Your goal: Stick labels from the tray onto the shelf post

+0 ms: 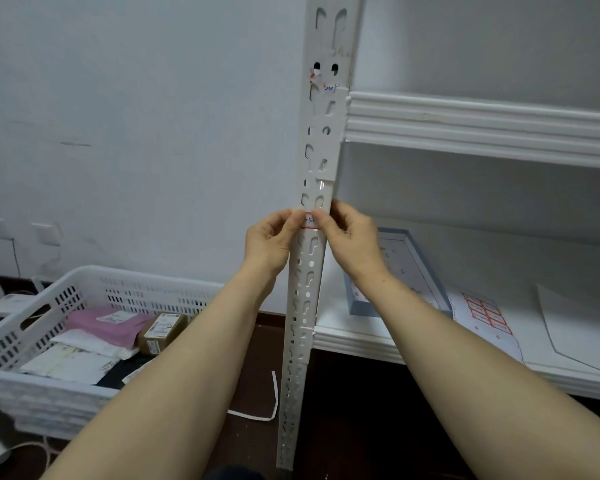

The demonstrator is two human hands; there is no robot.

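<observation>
One red-bordered label is held flat against the front of the white slotted post, about midway up the visible length. Its left end is pinched by the left hand and its right end by the right hand, with both thumbs laid on the label's face and the other fingers curled at the post's sides. Blue handwriting is seen on the label between the thumbs, but it is too much covered to be read. Higher on the post a torn scrap with blue writing is stuck; that writing cannot be read either. Two shelves are seen to the right of the post; on the lower shelf one blue-grey tray is placed, partly hidden by the right forearm. Just beside it one sheet of red-bordered labels in two columns is laid; their text is too small to read. On the floor at left, one white basket is filled with parcels, among them one brown box bearing a printed label and one pink bag. One paper strip is lying on the floor near the post.
</observation>
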